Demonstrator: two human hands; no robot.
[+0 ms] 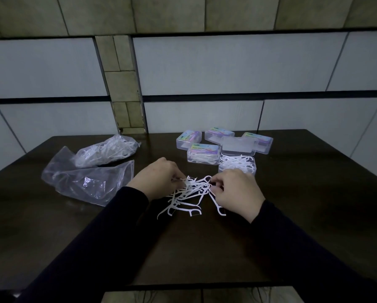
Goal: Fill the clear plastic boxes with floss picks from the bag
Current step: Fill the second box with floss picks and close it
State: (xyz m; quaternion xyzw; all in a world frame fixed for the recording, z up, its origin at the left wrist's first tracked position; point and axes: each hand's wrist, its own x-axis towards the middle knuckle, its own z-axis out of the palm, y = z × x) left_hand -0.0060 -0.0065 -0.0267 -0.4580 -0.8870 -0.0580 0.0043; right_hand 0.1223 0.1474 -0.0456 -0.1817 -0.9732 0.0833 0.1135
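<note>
Head view: both hands work a loose heap of floss picks on the dark worktop. Left hand has its grip pinching a small bundle, right hand pinching single picks, likely aligning them to pack flat. An open box, part filled, waits just beyond; the bag lies well left

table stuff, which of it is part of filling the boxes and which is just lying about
Part of the job:
- loose floss picks between left hand and right hand
- open box with picks in it
- bag of picks
- closed boxes

Lying about:
- emptied plastic bag
- dark table
</note>
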